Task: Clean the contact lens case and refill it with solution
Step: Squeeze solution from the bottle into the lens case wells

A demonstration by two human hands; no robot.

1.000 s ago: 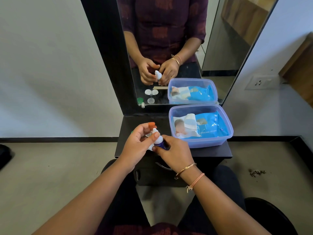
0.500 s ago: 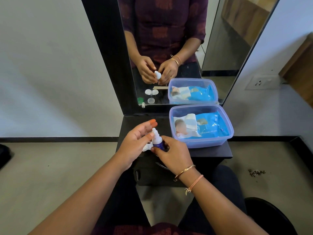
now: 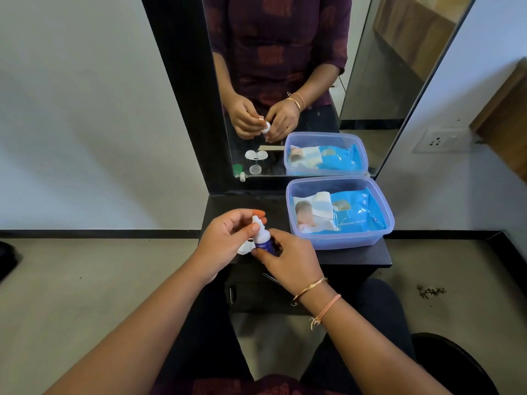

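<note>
A small solution bottle with a white top and a blue label stands upright over the black shelf. My right hand grips its body from the right. My left hand pinches the bottle's white tip between thumb and fingers. The white contact lens case lies on the shelf just left of the bottle, partly hidden under my left hand. A green cap and a clear cap show only as reflections in the mirror.
A clear plastic box holding a blue pack of wet wipes fills the shelf's right half. The mirror in a black frame rises behind the shelf. A drawer front sits below the shelf, and my knees are under it.
My left fingers spread away from the bottle's top half a second ago and have closed on its tip again. My right hand and the bottle have barely moved.
</note>
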